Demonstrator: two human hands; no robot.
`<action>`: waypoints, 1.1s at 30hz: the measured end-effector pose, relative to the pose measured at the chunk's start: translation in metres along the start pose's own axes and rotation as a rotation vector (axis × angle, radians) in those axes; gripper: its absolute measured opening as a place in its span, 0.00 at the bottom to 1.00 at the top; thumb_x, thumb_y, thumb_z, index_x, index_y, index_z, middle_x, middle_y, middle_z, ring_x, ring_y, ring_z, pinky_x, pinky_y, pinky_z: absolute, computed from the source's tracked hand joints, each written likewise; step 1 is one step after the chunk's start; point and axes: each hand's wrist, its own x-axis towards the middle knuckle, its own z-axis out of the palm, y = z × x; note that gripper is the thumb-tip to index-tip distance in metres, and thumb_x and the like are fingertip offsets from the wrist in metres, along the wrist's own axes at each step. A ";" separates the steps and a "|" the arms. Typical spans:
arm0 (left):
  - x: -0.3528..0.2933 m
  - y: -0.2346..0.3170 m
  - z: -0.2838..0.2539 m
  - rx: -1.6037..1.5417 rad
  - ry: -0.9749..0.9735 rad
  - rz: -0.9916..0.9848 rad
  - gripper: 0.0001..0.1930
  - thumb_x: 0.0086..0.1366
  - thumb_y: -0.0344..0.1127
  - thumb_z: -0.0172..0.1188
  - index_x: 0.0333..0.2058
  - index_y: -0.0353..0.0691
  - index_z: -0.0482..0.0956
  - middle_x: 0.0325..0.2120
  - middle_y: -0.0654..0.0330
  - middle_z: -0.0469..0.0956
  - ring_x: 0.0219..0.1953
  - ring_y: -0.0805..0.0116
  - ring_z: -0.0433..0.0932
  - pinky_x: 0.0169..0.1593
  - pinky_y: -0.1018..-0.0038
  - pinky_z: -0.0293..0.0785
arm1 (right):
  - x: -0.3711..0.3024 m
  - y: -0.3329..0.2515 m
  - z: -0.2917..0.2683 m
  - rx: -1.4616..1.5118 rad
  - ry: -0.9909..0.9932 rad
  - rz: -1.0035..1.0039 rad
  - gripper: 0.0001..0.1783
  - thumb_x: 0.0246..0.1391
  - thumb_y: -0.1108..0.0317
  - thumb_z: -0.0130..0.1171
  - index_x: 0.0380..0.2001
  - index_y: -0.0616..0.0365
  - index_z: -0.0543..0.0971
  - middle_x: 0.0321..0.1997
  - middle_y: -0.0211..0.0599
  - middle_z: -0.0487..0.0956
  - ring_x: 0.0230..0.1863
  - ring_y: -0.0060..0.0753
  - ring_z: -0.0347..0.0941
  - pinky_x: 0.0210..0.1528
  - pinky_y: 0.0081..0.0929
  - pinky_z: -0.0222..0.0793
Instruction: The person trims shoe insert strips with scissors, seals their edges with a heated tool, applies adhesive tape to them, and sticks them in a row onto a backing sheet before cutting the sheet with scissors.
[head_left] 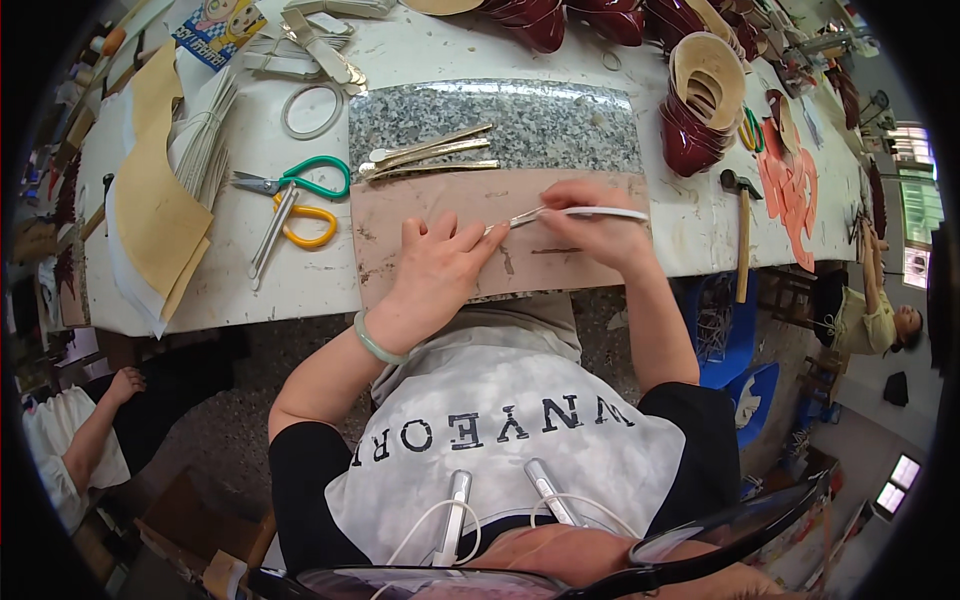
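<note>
White surface point(690, 240), head view: tan board point(385, 205) along the near side of a stone slab point(580, 120). I see the right hand point(592, 228) gripping a white-handled tool point(630, 213) over the board; left hand point(440, 262) rests there, fingers half-spread at a thin strip point(524, 216), grip indeterminate to me.

Your tool point(605, 212) has a white handle; your board point(385, 205) is dusty pink-brown, dark-stained. Slab point(560, 130) speckled grey, black, white. Strips point(436, 152) gold. Scissors point(276, 186): one green handle, one yellow-orange. Shoes point(690, 140) maroon, beige inside. Your bangle point(378, 341) pale green, shirt point(500, 420) mottled grey-white, black-lettered, black-sleeved.
</note>
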 end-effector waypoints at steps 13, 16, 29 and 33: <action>0.029 0.007 0.018 -0.395 0.181 -0.110 0.14 0.65 0.33 0.58 0.49 0.42 0.81 0.37 0.62 0.79 0.43 0.63 0.75 0.47 0.63 0.64 | -0.002 -0.008 0.007 -0.161 0.003 -0.209 0.05 0.52 0.72 0.68 0.33 0.60 0.85 0.35 0.34 0.82 0.34 0.28 0.77 0.35 0.24 0.71; 0.025 0.000 0.013 -0.787 0.083 -0.217 0.12 0.67 0.33 0.57 0.46 0.37 0.81 0.37 0.55 0.81 0.40 0.58 0.77 0.46 0.64 0.70 | -0.013 -0.027 0.013 -0.020 -0.009 -0.313 0.07 0.52 0.75 0.67 0.36 0.61 0.84 0.36 0.36 0.82 0.34 0.28 0.77 0.36 0.24 0.71; -0.061 -0.114 -0.017 -0.049 0.382 -0.616 0.09 0.64 0.35 0.61 0.41 0.43 0.85 0.34 0.60 0.81 0.39 0.61 0.76 0.42 0.62 0.67 | -0.011 -0.064 0.080 0.022 0.148 -0.955 0.13 0.47 0.83 0.65 0.39 0.62 0.82 0.37 0.41 0.79 0.31 0.38 0.75 0.31 0.29 0.72; -0.039 -0.119 -0.016 0.135 0.361 -0.587 0.11 0.62 0.40 0.65 0.42 0.48 0.86 0.40 0.69 0.80 0.50 0.64 0.71 0.49 0.60 0.61 | -0.015 -0.046 0.073 -0.016 0.140 -0.766 0.10 0.49 0.81 0.67 0.37 0.61 0.83 0.36 0.39 0.79 0.33 0.36 0.77 0.32 0.27 0.74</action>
